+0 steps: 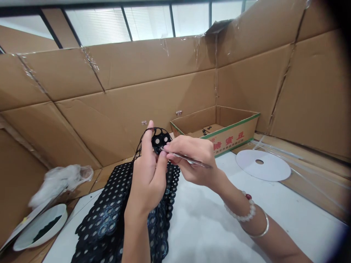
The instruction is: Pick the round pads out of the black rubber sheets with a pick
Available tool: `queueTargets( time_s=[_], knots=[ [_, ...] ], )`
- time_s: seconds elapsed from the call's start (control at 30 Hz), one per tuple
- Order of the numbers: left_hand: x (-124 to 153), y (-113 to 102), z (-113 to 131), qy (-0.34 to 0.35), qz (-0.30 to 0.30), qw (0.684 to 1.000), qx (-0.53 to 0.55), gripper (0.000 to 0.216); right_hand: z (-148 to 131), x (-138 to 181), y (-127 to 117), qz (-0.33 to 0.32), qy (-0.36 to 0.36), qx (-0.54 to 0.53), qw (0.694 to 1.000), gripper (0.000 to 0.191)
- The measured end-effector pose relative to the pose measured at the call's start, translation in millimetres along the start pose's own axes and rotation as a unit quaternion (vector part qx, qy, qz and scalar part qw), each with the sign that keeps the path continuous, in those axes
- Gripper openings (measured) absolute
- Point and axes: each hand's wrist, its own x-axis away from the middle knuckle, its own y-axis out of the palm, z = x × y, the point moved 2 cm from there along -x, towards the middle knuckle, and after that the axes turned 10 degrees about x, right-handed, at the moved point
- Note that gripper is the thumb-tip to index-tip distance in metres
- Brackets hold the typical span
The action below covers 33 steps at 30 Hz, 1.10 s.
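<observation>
My left hand [148, 175] pinches the upper edge of a black fabric [109, 208] full of round holes, its index finger stretched up behind an openwork edge. My right hand [192, 157] is closed around a slim metal tool [192, 160] that looks like tweezers. The tool's tip touches the black fabric beside my left thumb; the exact contact point is partly hidden by my fingers. Below my hands, the rest of the fabric drapes down over the white table surface.
An open cardboard box [233, 137] with small black rings inside stands at the back right. Near it lies a white disc [263, 165] with a centre hole. At left are a white bowl [59, 215] with dark contents and a clear plastic bag [60, 182]. Cardboard walls [153, 91] surround the table.
</observation>
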Motion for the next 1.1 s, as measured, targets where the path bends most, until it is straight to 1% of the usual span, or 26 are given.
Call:
queueTargets(
  time_s=[0.13, 0.2, 0.27, 0.33, 0.4, 0.5, 0.57, 0.67, 0.73, 0.87, 0.97, 1.03, 1.1],
  knots=[
    [2.6, 1.2, 8.6, 0.019, 0.017, 0.998, 0.057, 0.065, -5.9, -3.5, -6.0, 0.015, 0.022, -0.064, 0.998, 0.007],
    [3.6, 2.9, 10.7, 0.020, 0.012, 0.997, 0.070, 0.063, -8.0, -6.3, -10.0, 0.014, 0.024, -0.082, 0.996, 0.007],
    [5.2, 4.3, 10.6, 0.022, -0.003, 0.995, 0.096, 0.065, -10.3, -9.1, -13.7, 0.012, 0.023, -0.094, 0.995, 0.007],
    [7.1, 5.0, 9.2, 0.026, -0.014, 0.991, 0.132, 0.070, -13.2, -10.7, -15.6, 0.010, 0.012, -0.081, 0.997, 0.008],
    [8.6, 4.8, 7.3, 0.028, -0.020, 0.989, 0.145, 0.074, -15.6, -10.2, -14.6, 0.006, -0.008, -0.038, 0.999, 0.010],
    [8.7, 3.4, 5.5, 0.029, -0.022, 0.994, 0.105, 0.072, -16.3, -5.7, -7.7, 0.011, -0.033, 0.031, 0.999, 0.013],
    [7.5, 2.1, 5.1, 0.041, -0.020, 0.997, 0.057, 0.067, -15.0, -2.1, -1.8, 0.023, -0.046, 0.053, 0.997, 0.014],
    [5.5, 0.6, 4.8, 0.081, -0.009, 0.997, -0.016, 0.056, -12.4, 1.5, 5.0, 0.041, -0.052, 0.073, 0.995, 0.014],
    [4.8, 0.9, 3.8, 0.107, 0.001, 0.993, -0.045, 0.052, -11.2, 2.9, 7.7, 0.047, -0.045, 0.086, 0.994, 0.016],
    [4.8, 2.9, 0.8, 0.138, 0.033, 0.989, -0.040, 0.047, -10.5, 6.2, 12.7, 0.033, -0.030, 0.106, 0.993, 0.020],
    [4.7, 3.6, -0.3, 0.141, 0.041, 0.987, -0.061, 0.046, -9.0, 8.1, 16.6, 0.029, -0.017, 0.120, 0.992, 0.023],
    [4.5, 2.7, -0.4, 0.124, 0.038, 0.990, -0.063, 0.046, -7.1, 7.8, 18.2, 0.024, -0.010, 0.112, 0.993, 0.022],
    [4.2, 1.1, -0.2, 0.085, 0.030, 0.996, 0.000, 0.049, -6.0, 6.3, 17.6, 0.024, -0.019, 0.087, 0.996, 0.019]
  ],
)
